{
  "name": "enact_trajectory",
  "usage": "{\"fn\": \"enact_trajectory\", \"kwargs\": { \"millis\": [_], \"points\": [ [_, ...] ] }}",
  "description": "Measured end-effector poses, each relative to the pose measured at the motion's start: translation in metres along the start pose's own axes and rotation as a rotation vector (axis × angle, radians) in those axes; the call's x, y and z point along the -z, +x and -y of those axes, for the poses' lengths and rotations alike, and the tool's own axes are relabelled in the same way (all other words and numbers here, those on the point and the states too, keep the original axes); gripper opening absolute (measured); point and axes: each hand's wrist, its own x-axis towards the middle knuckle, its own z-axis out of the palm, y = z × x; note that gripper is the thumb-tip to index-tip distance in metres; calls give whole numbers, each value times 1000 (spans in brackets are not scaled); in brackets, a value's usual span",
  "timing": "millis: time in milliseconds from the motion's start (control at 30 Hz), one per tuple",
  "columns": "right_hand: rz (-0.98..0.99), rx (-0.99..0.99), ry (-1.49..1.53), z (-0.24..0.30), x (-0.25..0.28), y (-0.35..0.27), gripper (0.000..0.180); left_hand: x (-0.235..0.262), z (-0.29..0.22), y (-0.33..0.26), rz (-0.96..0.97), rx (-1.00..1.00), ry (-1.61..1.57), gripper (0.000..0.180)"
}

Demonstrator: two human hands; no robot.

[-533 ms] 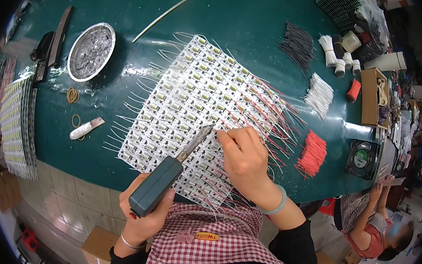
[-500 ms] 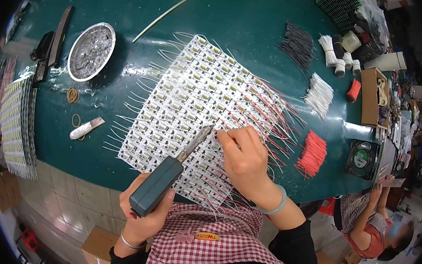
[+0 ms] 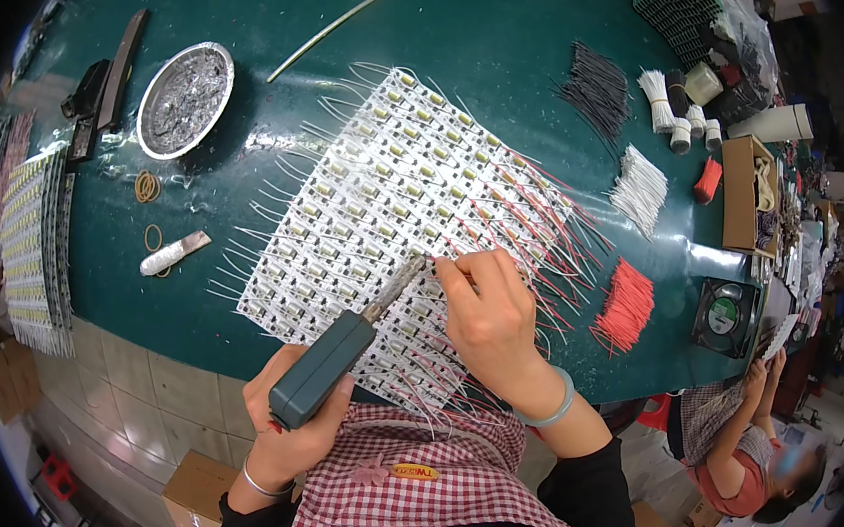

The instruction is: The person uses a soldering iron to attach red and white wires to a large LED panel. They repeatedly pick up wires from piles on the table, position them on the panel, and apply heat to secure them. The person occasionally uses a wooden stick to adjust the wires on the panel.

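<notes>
A panel of white LED circuit boards [image 3: 346, 212] lies on the green table, with rows of yellowish chips. White wires stick out along its left side, red and white ones along its right. My left hand [image 3: 293, 423] is wrapped round the dark green handle of a soldering iron [image 3: 325, 367]. The iron's metal tip meets the panel close to my right fingertips. Over the panel's right half, my right hand [image 3: 487, 304] is closed in a pinch on a thin wire, reddish at its end; the fingers hide most of it.
Right of the panel lie bundles of black wires [image 3: 598, 90], white wires [image 3: 639, 190] and red wires [image 3: 624, 306]. A foil-lined bowl [image 3: 185, 102], rubber bands [image 3: 147, 187] and stacked boards [image 3: 37, 250] are on the left. A small fan [image 3: 726, 316] stands near a seated co-worker [image 3: 743, 442].
The soldering iron has shifted slightly right, its tip now nearer my right fingertips. My right hand stays nearly in place. The co-worker's hands have moved a little.
</notes>
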Motion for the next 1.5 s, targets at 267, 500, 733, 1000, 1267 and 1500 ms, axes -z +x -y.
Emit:
{"fn": "enact_trajectory", "kwargs": {
  "millis": [267, 500, 733, 1000, 1267, 1500],
  "points": [
    [26, -5, -19, 2, 1, 0, 33, 5, 7, -4, 32, -12, -38, 18],
    [7, -3, -36, 3, 0, 1, 31, 9, 4, -5, 38, 6, -56, 21],
    [-74, 11, -41, 8, 4, -1, 30, 11, 4, -10, 27, 7, -25, 23],
    [-74, -2, 21, 15, -4, -7, 30, 14, 9, -17, 30, 19, -22, 21],
    [-56, 4, -1, 17, -6, -7, 28, 12, 12, -19, -16, -8, -55, 18],
    [-19, -15, -1, 18, -4, -8, 28, 10, 7, -18, -22, -44, -34, 17]
  ]
}}
